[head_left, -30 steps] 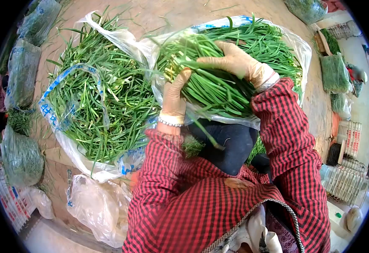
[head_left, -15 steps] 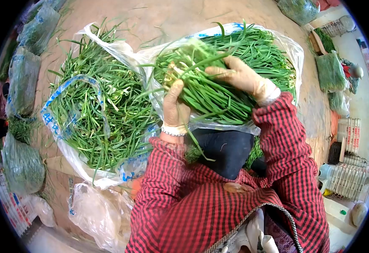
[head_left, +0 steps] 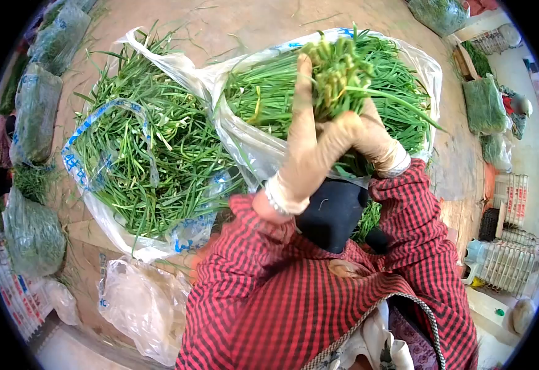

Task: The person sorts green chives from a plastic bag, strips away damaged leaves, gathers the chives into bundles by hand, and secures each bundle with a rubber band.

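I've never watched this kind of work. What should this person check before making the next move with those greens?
1. Bundle in hand: ok. The left hand and right hand together hold the bundle.
2. No strays: not ok. A long leaf sticks out to the person's right.
3. Bundle ends even: cannot tell. The top is blurred.
4. Piles kept apart: ok. A fold of plastic runs between the tangled left pile and the neater right pile.
5. Floor free of scraps: not ok. Thin green bits lie on the floor beyond the piles.
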Available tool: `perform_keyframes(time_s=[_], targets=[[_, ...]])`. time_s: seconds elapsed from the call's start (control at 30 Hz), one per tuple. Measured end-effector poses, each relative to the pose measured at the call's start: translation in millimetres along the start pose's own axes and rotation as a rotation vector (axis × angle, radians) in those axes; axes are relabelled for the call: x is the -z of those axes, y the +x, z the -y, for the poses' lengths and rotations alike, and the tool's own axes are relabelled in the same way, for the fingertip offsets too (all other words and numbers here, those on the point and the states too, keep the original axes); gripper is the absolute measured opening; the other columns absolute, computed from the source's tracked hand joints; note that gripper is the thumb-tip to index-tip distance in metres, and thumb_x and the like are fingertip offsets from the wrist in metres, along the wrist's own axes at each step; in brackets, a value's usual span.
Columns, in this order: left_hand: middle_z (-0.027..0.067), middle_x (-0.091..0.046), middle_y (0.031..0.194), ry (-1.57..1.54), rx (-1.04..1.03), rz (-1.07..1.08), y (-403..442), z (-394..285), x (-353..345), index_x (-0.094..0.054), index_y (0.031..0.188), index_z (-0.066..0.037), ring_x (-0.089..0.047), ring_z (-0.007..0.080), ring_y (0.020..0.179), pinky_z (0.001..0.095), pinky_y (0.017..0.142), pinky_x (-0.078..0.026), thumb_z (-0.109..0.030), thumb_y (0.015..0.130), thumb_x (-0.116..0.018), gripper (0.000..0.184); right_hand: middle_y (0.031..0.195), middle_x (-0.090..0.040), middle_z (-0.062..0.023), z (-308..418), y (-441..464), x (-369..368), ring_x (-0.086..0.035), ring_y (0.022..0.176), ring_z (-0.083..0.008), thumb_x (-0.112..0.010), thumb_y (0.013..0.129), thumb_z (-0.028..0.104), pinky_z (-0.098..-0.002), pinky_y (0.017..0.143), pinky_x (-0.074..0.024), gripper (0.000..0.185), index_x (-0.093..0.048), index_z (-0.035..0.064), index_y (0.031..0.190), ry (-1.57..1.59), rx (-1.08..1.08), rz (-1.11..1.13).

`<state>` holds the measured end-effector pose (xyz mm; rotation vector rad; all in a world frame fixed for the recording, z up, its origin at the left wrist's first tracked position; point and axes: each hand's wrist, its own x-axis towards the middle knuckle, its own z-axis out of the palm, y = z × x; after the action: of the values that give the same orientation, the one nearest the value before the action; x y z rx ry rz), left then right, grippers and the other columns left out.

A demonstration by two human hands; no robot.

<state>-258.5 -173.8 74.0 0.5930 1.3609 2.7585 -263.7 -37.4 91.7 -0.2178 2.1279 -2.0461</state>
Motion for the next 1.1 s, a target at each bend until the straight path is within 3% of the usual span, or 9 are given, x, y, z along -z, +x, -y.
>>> perform_keyframes(time_s=[0.13,0.27,0.63,0.7,0.83,0.9,0.97,1.03,1.1], targets=[[0.0129,-0.033,0.149,-0.107,0.071,-0.071,22.1,29.7,29.0,-0.025,0.147,-0.002,-0.033,0.0246,0.136,0.0345,0.112,-0.027,-0.039,0.1,-0.044,0.063,0.104,-0.067,-0.0057,18.6,-14.3,17.8,-0.064,0.092,-0.0164,-0.078,0.072,0.003,-0.0293,0.085,-0.0511,0.048,-0.056,0.0041,0.116,-0.062,-0.002,-0.314],[0.0144,-0.027,0.152,1.593,-0.018,0.195,0.3,121.0,91.6,-0.029,0.146,-0.005,-0.025,0.033,0.14,0.0464,0.115,-0.016,-0.04,0.092,-0.049,0.068,0.11,-0.065,-0.0081,31.7,-61.4,59.6,-0.062,0.1,-0.0188,-0.072,0.081,0.017,-0.0324,0.087,-0.0496,0.04,-0.06,0.0033,0.117,-0.057,0.153,-0.615],[0.0143,-0.031,0.151,1.753,-0.053,0.397,14.6,126.4,119.7,-0.036,0.145,-0.01,-0.03,0.0318,0.139,0.0397,0.113,-0.026,-0.05,0.091,-0.048,0.068,0.12,-0.061,-0.0158,120.8,-264.5,206.2,-0.06,0.106,-0.0289,-0.059,0.089,0.034,-0.0438,0.095,-0.0478,0.047,-0.056,0.0016,0.123,0.158,0.675,-1.163],[0.0155,-0.043,0.143,1.878,0.4,0.442,25.0,51.3,66.2,-0.046,0.138,-0.011,-0.045,0.0304,0.129,0.0399,0.105,-0.037,-0.053,0.09,-0.047,0.064,0.113,-0.065,-0.0143,118.5,-283.5,194.1,-0.063,0.1,-0.027,-0.062,0.088,0.03,-0.0413,0.092,-0.0505,0.039,-0.061,0.0023,0.115,0.349,0.563,-0.813],[0.0161,-0.06,0.124,1.571,0.129,0.309,17.0,14.7,-21.9,-0.055,0.131,-0.011,-0.061,0.0295,0.111,0.0388,0.091,-0.049,-0.059,0.082,-0.059,0.068,0.105,-0.068,-0.0111,69.9,-270.7,196.8,-0.067,0.091,-0.024,-0.066,0.084,0.026,-0.0375,0.082,-0.0554,0.034,-0.064,0.0043,0.11,0.296,0.46,-0.88],[0.019,-0.044,0.142,0.658,0.163,0.436,-2.0,28.6,-78.7,-0.041,0.14,-0.002,-0.044,0.0289,0.131,0.0387,0.109,-0.034,-0.042,0.071,-0.08,0.09,0.102,-0.068,-0.0102,64.9,-266.7,189.3,-0.067,0.089,-0.0228,-0.066,0.084,0.025,-0.0368,0.081,-0.0556,0.032,-0.065,0.0061,0.109,0.162,0.32,-0.918],[0.022,-0.037,0.146,0.526,0.169,0.729,-25.4,48.9,-132.0,-0.032,0.143,0.004,-0.038,0.0316,0.134,0.0384,0.111,-0.029,-0.037,0.06,-0.089,0.108,0.115,-0.064,-0.0075,59.0,-253.8,177.0,-0.058,0.11,-0.0179,-0.06,0.088,0.031,-0.0325,0.097,-0.0437,0.037,-0.066,0.0045,0.113,0.12,0.315,-0.832],[0.0143,-0.052,0.13,0.04,0.45,0.973,-43.8,48.8,-196.1,-0.038,0.138,0.004,-0.048,0.0248,0.121,0.0346,0.106,-0.036,-0.027,0.062,-0.088,0.096,0.118,-0.063,-0.0076,65.7,-232.4,153.9,-0.059,0.108,-0.0173,-0.061,0.088,0.028,-0.0324,0.097,-0.0445,0.041,-0.06,0.0036,0.121,0.106,0.29,-0.671],[0.0069,-0.063,0.114,-0.209,0.614,0.756,-62.0,68.1,-216.6,-0.055,0.124,-0.003,-0.06,0.0193,0.101,0.0326,0.089,-0.049,-0.013,0.074,-0.08,0.057,0.112,-0.066,-0.0049,81.8,-214.9,116.7,-0.062,0.102,-0.0161,-0.062,0.09,0.029,-0.0319,0.092,-0.0483,0.038,-0.062,0.0066,0.12,0.229,0.189,-0.747]])
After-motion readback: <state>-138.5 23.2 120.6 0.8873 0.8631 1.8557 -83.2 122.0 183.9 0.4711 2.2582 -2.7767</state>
